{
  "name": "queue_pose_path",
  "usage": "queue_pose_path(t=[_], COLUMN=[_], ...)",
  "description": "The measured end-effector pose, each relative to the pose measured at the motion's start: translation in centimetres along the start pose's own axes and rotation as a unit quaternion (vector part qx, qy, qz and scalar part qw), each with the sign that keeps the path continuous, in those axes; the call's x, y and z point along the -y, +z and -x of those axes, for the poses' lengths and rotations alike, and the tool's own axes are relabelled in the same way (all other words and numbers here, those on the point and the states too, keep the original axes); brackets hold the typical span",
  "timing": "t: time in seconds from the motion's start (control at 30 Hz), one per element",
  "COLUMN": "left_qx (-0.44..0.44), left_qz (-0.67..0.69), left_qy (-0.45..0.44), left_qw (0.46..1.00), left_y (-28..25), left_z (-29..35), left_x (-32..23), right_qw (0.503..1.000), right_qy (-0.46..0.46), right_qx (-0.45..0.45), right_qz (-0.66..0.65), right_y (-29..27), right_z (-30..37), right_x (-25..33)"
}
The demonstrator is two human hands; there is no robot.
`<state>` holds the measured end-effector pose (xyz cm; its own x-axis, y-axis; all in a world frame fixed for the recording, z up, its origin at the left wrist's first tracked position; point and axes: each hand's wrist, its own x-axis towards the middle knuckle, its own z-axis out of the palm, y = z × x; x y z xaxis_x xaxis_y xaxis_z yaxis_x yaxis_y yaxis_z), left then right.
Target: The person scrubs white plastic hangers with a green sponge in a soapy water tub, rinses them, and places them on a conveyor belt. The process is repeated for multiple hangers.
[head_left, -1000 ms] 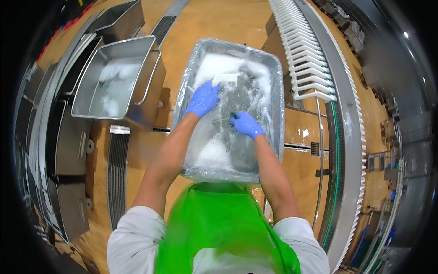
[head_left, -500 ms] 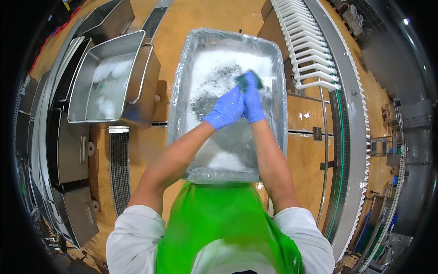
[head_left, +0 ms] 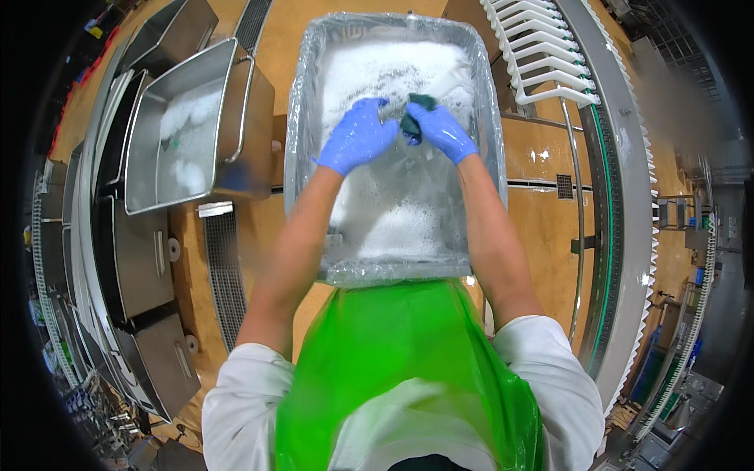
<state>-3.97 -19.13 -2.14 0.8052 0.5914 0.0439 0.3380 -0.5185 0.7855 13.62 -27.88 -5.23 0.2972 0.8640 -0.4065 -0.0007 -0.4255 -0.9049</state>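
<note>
Over the foamy water (head_left: 393,228) in a grey tub (head_left: 493,133) lined with clear plastic, both my hands wear blue gloves. A dark green scouring pad (head_left: 419,106), folded and wet, is gripped between the thumb and fingers of my right hand (head_left: 446,132). Just to its left hovers my left hand (head_left: 360,137), thumb apart from its curved fingers, with nothing visible in it. A small gap separates the two hands. White suds cover the far part of the water and a patch near the front.
A steel wheeled bin (head_left: 145,145) with suds inside stands at the left, beside further steel carts (head_left: 145,259). Along the right runs a conveyor (head_left: 620,196) with white angled bars (head_left: 554,55). Floor drains (head_left: 224,267) cut the wet tan floor. My green apron touches the tub's near side.
My hands have come apart; the left has moved left off the right. My right hand still holds the scouring pad, now turned leftward. The whole view has shifted slightly.
</note>
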Motion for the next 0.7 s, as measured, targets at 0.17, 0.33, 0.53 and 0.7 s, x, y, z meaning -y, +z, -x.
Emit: queue_pose_path(t=[0.17, 0.33, 0.53, 0.7], left_qx=[0.088, -0.14, -0.208, -0.226], left_qz=[0.275, 0.536, 0.68, 0.643], left_qy=[-0.106, -0.155, -0.155, -0.175], left_qw=[0.952, 0.818, 0.685, 0.71], left_y=[-1.9, -3.9, -4.0, -3.5], left_z=[-0.4, -1.1, -2.2, -2.6], left_x=[-1.9, -0.6, 2.8, 1.4], right_qw=[0.958, 0.985, 0.961, 0.933], right_qy=[-0.057, -0.045, -0.097, -0.08], right_qx=[0.211, 0.165, 0.134, 0.083], right_qz=[0.185, -0.019, -0.223, -0.34], right_y=[5.6, 3.3, 2.0, 5.1], right_z=[4.7, 4.4, 5.1, 4.7], right_x=[4.4, 3.6, 5.3, 4.4])
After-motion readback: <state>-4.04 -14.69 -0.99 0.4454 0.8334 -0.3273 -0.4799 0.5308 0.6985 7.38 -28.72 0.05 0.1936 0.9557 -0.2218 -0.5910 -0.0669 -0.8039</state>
